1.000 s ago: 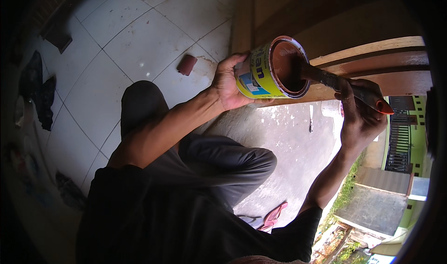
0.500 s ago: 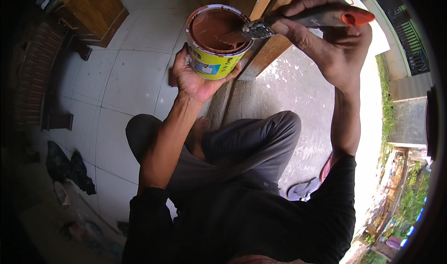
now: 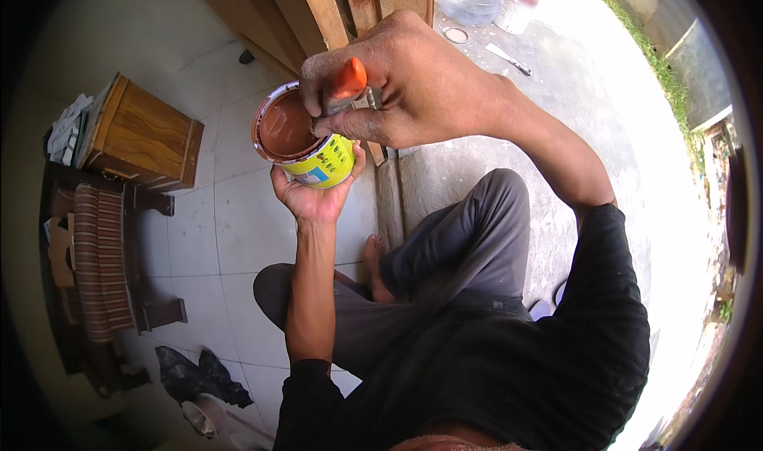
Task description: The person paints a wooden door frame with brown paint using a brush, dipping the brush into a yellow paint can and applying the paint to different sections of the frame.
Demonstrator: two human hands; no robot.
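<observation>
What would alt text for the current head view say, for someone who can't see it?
A seated person's left grip holds an open yellow can of reddish-brown paint, while the right grip holds an orange-ended handle at its rim. White floor tiles lie to the left, grey concrete to the right.

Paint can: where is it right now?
In the head view, upper left of centre: the paint can sits in the left hand, with the right hand partly covering its rim.
</observation>
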